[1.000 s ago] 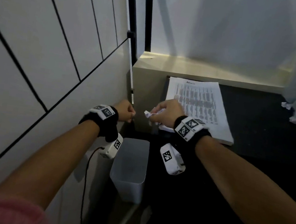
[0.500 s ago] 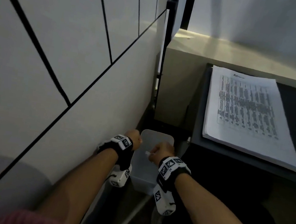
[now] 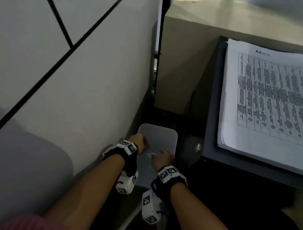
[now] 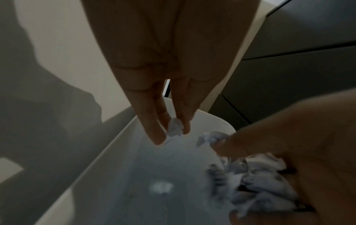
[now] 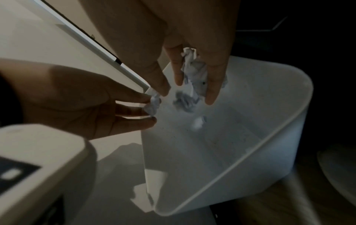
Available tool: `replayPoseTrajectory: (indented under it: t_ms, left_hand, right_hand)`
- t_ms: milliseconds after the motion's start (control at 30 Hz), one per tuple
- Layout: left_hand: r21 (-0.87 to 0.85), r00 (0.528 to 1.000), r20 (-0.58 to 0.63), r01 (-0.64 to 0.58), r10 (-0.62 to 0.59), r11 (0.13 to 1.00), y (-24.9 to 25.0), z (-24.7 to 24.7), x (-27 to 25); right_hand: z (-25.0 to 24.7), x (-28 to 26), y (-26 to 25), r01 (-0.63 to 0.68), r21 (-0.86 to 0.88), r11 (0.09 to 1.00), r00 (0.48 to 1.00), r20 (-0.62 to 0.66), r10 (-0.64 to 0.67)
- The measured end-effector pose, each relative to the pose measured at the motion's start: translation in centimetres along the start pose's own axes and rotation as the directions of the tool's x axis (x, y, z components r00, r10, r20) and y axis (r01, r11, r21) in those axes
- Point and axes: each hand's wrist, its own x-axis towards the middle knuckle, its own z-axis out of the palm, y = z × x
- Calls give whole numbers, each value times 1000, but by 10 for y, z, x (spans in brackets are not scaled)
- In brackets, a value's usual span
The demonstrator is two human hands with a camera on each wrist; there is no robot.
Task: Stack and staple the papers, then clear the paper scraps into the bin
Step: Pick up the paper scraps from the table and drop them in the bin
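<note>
Both hands have dropped from worktop height to the mouth of the white bin [image 3: 157,135], w/ the head view tilted down vs. a second ago. L hand [image 3: 138,142], fingers pointing down and nearly straight, holds a small crumpled scrap [image 4: 175,127] pinched between fingertips just inside the bin's rim on the wall side. R hand [image 3: 162,159] is over the bin's opposite side, fingers loosely spread downward around a larger wad of paper scraps [image 5: 194,71]; part of the wad hangs below the fingertips and looks to be slipping free, though blur makes it hard to tell if all of it is gripped. One pale scrap [image 5: 198,123] shows deeper inside the bin, blurred. A second ago both fists were shut tight next to the paper stack; now the fingers are loosened over the bin.

Outward from the bin: it stands on the floor in a narrow gap, the panelled wall [image 3: 56,61] close on its L side, the dark worktop [image 3: 212,124] edge overhanging on its R. The stack of printed papers [image 3: 272,101] lies flat on the worktop, up and R of the bin, near the worktop's L edge. Open room is mainly straight above the bin; little sideways.
</note>
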Motion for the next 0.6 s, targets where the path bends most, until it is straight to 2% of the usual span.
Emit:
replayPoseTrajectory:
  t_ms: [167,333,400,467,600]
  left_hand:
    - [101,1000,13,6,-7,995,4,8,-1]
    - [134,999,4,-36,35,990,1,1,-7]
    - [152,999,-6,-45,47,987,2,-3,-13]
    - [174,998,-32,-45,51,984,3,-6,-18]
    - [184,998,-53,-25,35,983,6,-14,-29]
  right_hand:
    - [5,9,6,-13,-16,1000,999,50,14]
    - [2,11,9,-33,74,997,998,59,29]
    - [3,10,7,-7,123,992,999,41,2]
    - [2,7,4,29,159,987,999,-32,-25]
    - [-5,-4,-5,102,154,983,991,-104,-87]
